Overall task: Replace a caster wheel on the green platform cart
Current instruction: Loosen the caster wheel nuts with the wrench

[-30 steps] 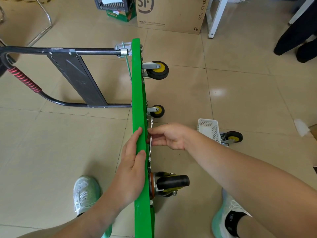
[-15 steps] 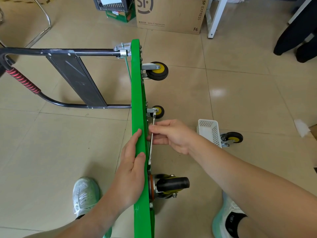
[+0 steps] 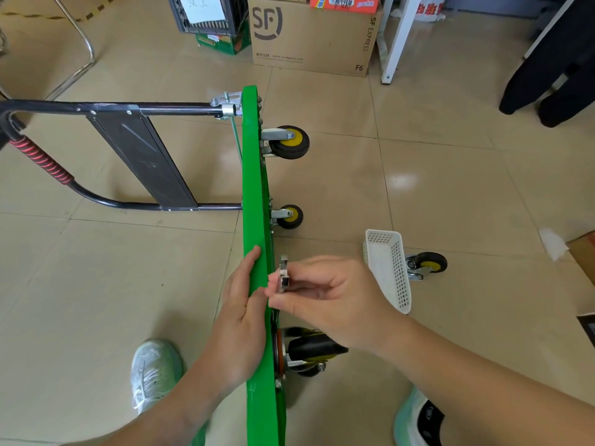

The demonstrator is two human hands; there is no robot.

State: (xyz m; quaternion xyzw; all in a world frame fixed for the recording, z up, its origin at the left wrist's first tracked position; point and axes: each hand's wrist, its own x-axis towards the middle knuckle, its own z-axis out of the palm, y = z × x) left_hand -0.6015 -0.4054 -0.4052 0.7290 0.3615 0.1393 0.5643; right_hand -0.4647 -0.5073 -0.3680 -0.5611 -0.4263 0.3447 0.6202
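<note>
The green platform cart (image 3: 254,188) stands on its edge on the tiled floor, its black handle (image 3: 135,149) folded out to the left. Three caster wheels stick out to the right: a far one (image 3: 289,142), a middle one (image 3: 290,216) and a near black one (image 3: 314,349). My left hand (image 3: 240,323) lies flat against the cart's upper edge, fingers straight. Beside it, my right hand (image 3: 325,297) pinches a small metal wrench (image 3: 283,273) close to the cart's underside. A loose caster wheel (image 3: 426,263) lies on the floor to the right.
A white perforated basket (image 3: 388,268) stands beside the loose wheel. A cardboard box (image 3: 312,37), a black crate (image 3: 206,14) and a white table leg (image 3: 394,43) are at the back. My shoes (image 3: 154,371) flank the cart. Someone's dark trouser legs (image 3: 553,75) are at far right.
My right hand has swung the wrench from lying along the cart's underside to a short, end-on position nearer me. The left hand and the cart have stayed put.
</note>
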